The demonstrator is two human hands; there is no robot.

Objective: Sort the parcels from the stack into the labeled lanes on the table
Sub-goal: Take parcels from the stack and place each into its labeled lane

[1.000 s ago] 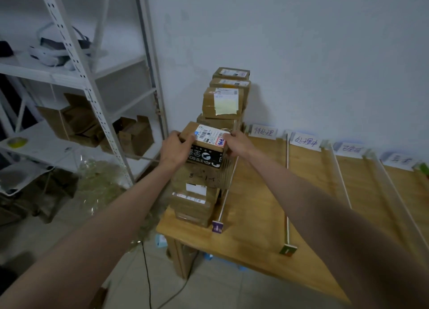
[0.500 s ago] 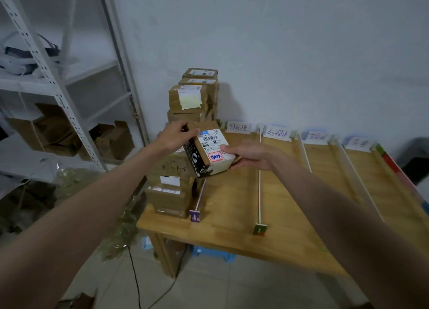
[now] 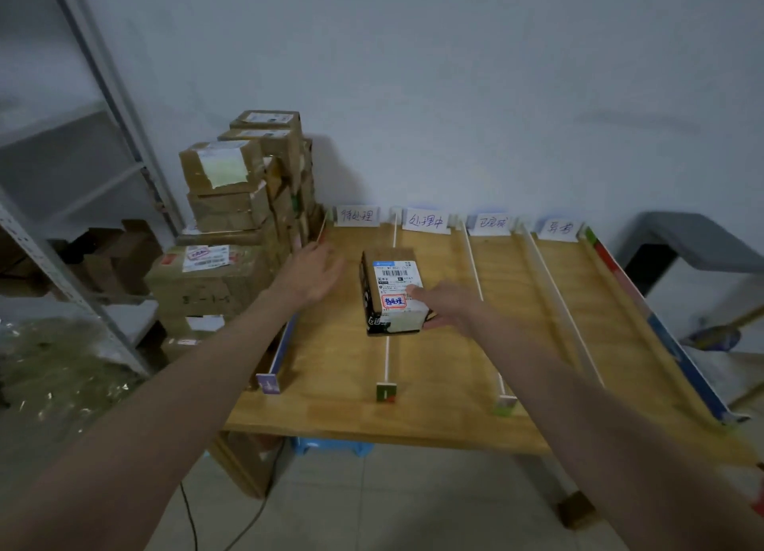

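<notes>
A small brown parcel (image 3: 395,285) with a black side, a white barcode label and a red-framed sticker sits over the white divider (image 3: 386,364) between the first and second lanes. My right hand (image 3: 446,304) grips its right edge, thumb on top. My left hand (image 3: 312,273) hovers with relaxed fingers just left of the parcel, apart from it and holding nothing. The stack of brown parcels (image 3: 231,219) stands at the table's left end. Handwritten lane labels (image 3: 357,215) line the wall at the back edge of the wooden table (image 3: 339,405).
Several thin dividers split the table into lanes; one runs further right (image 3: 558,302). A metal shelf rack (image 3: 82,203) with cartons stands at the left. A grey seat (image 3: 694,240) is at the right, and a blue stool (image 3: 330,447) and a cable (image 3: 186,517) are below.
The parcel went from the top of the stack rightward over the lanes, turned label-up. My left hand has let go of it; only my right hand holds it now. The view swung right.
</notes>
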